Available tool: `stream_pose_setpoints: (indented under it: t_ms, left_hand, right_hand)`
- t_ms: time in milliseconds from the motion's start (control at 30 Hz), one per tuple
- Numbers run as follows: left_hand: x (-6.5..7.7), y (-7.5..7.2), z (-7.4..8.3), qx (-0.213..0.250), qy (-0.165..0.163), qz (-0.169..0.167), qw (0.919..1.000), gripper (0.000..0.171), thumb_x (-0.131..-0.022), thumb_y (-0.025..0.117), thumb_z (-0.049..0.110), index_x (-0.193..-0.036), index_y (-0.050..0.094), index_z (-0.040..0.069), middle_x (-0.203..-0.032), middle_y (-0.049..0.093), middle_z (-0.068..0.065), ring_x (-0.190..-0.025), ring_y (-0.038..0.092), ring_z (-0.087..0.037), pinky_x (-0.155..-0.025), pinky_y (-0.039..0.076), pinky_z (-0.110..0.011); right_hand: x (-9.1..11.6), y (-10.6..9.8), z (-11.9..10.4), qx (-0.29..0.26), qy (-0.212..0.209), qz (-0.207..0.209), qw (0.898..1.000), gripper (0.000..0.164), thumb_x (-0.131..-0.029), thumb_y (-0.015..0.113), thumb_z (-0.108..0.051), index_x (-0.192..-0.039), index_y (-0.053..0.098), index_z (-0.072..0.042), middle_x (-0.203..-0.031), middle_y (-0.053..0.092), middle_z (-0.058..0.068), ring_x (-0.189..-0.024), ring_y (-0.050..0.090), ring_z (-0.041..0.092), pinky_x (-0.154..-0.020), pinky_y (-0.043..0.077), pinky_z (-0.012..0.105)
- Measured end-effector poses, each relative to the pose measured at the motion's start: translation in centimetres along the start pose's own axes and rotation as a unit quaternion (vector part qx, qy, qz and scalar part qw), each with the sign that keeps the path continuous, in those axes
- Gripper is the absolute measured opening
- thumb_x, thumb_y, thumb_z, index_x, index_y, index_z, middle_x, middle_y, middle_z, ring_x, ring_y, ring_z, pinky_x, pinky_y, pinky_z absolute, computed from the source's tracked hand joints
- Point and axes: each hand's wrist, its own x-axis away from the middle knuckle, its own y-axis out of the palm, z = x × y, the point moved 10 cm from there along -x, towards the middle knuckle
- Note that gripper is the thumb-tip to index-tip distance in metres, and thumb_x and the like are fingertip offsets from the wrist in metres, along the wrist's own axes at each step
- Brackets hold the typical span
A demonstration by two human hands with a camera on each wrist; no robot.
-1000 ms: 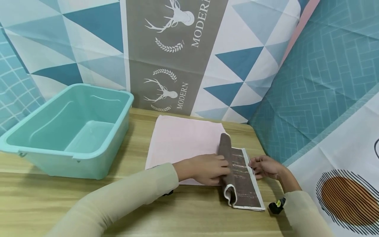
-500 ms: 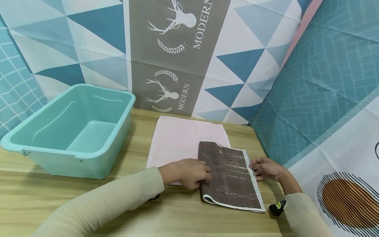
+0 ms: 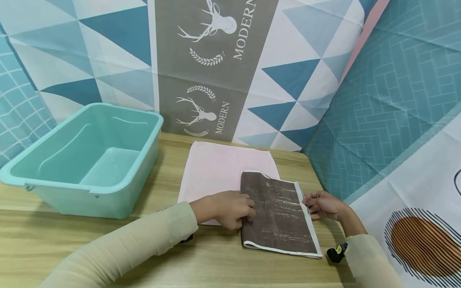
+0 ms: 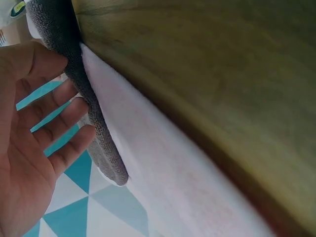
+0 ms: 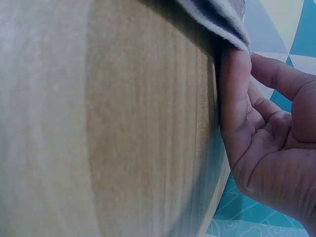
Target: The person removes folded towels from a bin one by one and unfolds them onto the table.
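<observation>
A brown towel (image 3: 275, 216) with white edging lies folded on the table, partly over a flat pink towel (image 3: 227, 168). My left hand (image 3: 230, 210) is at its left folded edge. The left wrist view shows that hand (image 4: 37, 123) with fingers apart and loosely bent, the tips against the rolled fold of the brown towel (image 4: 74, 64). At the opposite edge, my right hand (image 3: 324, 205) pinches the white border between thumb and fingers. In the right wrist view the right hand (image 5: 271, 133) meets the towel's layered edge (image 5: 217, 24) near the tabletop.
A mint-green plastic tub (image 3: 83, 188) stands on the left of the wooden table (image 3: 201, 264), with no items seen inside. Patterned cloth (image 3: 201, 72) hangs behind the table and along its right side. A black wrist device (image 3: 337, 253) sits by the right cuff.
The rolled-up brown towel flap has been laid over to the left and now lies flat. My left hand moved left with that edge. The right hand stayed at the right border.
</observation>
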Motion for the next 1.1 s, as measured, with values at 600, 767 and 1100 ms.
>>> stream_pose_setpoints:
  t_ms: [600,767,1100]
  left_hand:
    - [-4.0,-1.3,0.8,-0.001,0.002,0.028,0.9996,0.023,-0.102,0.059,0.026,-0.122,0.068,0.030,-0.116,0.062,0.012,-0.102,0.056,-0.009,-0.091,0.050,-0.035]
    - [-5.8,-1.5,1.1,-0.022,0.000,0.034,0.9992,0.018,-0.103,0.058,0.029,-0.119,0.066,0.030,-0.115,0.060,0.012,-0.099,0.052,-0.008,-0.084,0.048,-0.032]
    - [-10.2,-1.5,3.0,-0.040,0.014,0.015,0.9990,0.032,-0.105,0.054,0.032,-0.137,0.059,0.032,-0.138,0.054,0.010,-0.120,0.049,-0.010,-0.106,0.044,-0.036]
  right_hand:
    - [-0.1,-0.3,0.1,0.009,-0.005,0.010,1.000,0.021,-0.108,0.047,-0.011,-0.116,0.060,0.003,-0.096,0.068,0.010,-0.082,0.068,0.020,-0.078,0.061,0.041]
    - [-0.2,-0.3,0.2,0.006,-0.003,0.010,1.000,0.021,-0.108,0.049,-0.012,-0.119,0.059,0.004,-0.095,0.067,0.010,-0.082,0.068,0.020,-0.078,0.061,0.042]
    - [0.0,-0.2,-0.1,0.001,-0.001,0.010,1.000,0.022,-0.108,0.048,-0.011,-0.118,0.060,0.005,-0.095,0.069,0.010,-0.082,0.069,0.020,-0.076,0.061,0.040]
